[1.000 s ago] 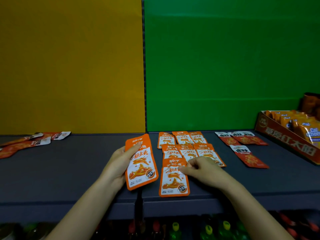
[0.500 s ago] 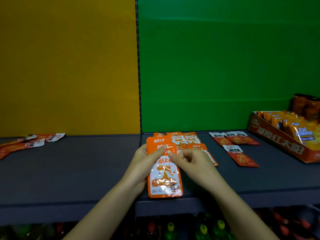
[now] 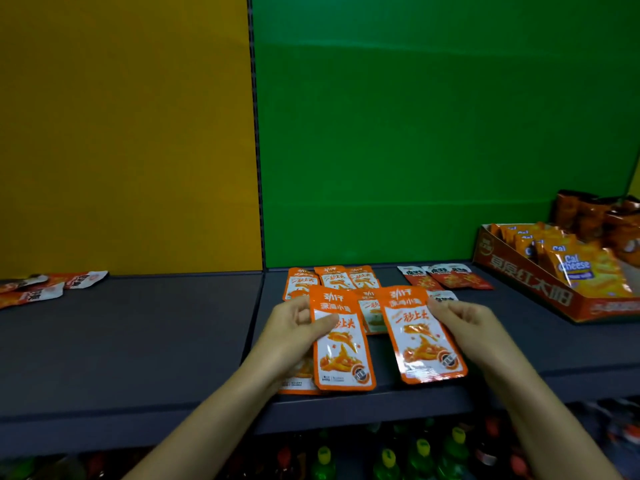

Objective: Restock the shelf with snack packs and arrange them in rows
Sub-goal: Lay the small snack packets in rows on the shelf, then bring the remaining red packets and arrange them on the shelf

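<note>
Left grip (image 3: 298, 329) is pinching an orange snack pack (image 3: 341, 344) near its top, with the thumb lying across the printed face and the fingers curling behind. The pack is facing the camera, its lower edge hanging over the front part of the shelf (image 3: 138, 341). A further orange pack (image 3: 297, 382) is peeking out beneath that wrist; cannot tell whether it is being held or lying flat. Right grip (image 3: 464, 323) is pinching a second orange pack (image 3: 423, 337) by its upper right edge, fingers curling round it. This one is leaning leftward at the top, sitting just beside the first, the two not touching.

Sweeping left to right:
- Loose red-and-white packs (image 3: 52, 289) are lying scattered at the far left of the shelf, against the yellow back panel (image 3: 121, 133).
- Past the upright seam, the green back panel (image 3: 415, 133) is taking over.
- Rows of matching orange packs (image 3: 332, 278) are lying flat behind the two grips, which are partly hiding them.
- Red-and-white sachets (image 3: 446, 277) are lying flat near the back.
- A cardboard display box (image 3: 519, 284) is sitting at the right end, carrying Cal Cheese packs (image 3: 575, 266).
- Dark brown bags (image 3: 595, 216) are standing behind it.
- Bottles (image 3: 388, 457) with yellow-green caps are showing below the shelf.
</note>
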### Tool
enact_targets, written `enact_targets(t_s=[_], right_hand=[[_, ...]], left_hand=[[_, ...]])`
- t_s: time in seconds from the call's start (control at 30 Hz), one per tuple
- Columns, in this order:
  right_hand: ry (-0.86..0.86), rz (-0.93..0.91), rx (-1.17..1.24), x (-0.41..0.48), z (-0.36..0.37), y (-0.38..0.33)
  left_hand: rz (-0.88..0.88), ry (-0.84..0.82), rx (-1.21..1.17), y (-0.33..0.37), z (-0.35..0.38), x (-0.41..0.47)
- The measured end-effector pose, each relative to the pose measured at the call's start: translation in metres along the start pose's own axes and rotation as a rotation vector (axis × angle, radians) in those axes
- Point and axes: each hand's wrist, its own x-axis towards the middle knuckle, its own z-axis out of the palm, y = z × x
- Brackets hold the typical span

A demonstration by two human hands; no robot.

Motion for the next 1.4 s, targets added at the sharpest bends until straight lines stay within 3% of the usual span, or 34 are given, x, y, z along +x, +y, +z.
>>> enact_targets(t_s=[0.17,0.3,0.5,0.87,1.1,1.27,1.4], right_hand=[[-0.007,-0.042,-0.183,0.015,0.009,0.023],[0.053,-0.104,-0.353,0.023,0.017,0.028],[0.117,-0.172,-0.552,0.022,0.025,0.030],[0.119,-0.205,-0.757,0.024,0.022,0.029],[0.126,-0.249,-0.709,0.025,0.021,0.032],[0.128,-0.499,-0.480,0.014,0.025,0.020],[-0.081,-0.673,-0.482,-0.012,0.056,-0.011]], left_hand=[[0.121,0.133,0.463,-0.010,0.015,0.007],[0.225,0.257,0.703,-0.015,0.017,0.013],[0.275,0.284,1.138,-0.024,0.018,0.017],[0.306,0.422,1.358,-0.034,0.026,0.017],[0.475,0.489,1.320,-0.036,0.025,0.017],[0.615,0.556,1.276,-0.024,-0.007,-0.006],[0.524,0.579,1.414,-0.019,-0.048,-0.031]])
